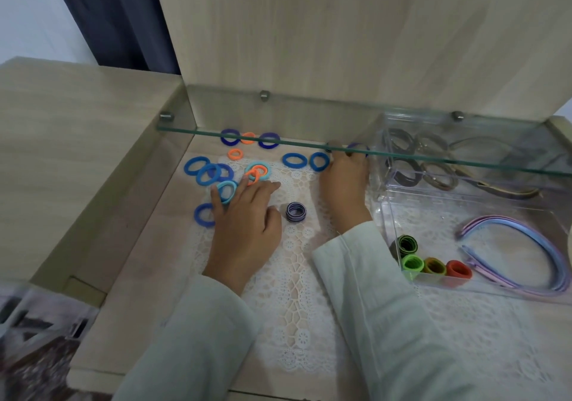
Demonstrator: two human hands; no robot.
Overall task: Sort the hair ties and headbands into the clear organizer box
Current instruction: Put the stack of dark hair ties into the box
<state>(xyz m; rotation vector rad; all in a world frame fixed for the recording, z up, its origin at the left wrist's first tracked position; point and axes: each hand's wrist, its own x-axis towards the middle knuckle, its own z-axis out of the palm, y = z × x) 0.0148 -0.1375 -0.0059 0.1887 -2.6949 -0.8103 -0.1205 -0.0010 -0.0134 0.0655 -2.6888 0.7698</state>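
Beneath the glass shelf point(309, 122), blue hair ties point(186, 165) lie scattered at left on the lace runner point(294, 276). I see the left hand point(244, 224) flat, fingers released, tips touching a light-blue tie point(227, 183). The right hand point(343, 181) rests beside the clear organizer box point(383, 215); the shelf edge blurs its fingertips, so I cannot tell its grip.

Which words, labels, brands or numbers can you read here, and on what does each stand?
None can be read.
The clear organizer box, hair ties and headbands show no print.
The patterned sheet at bottom left is too blurred to tell.
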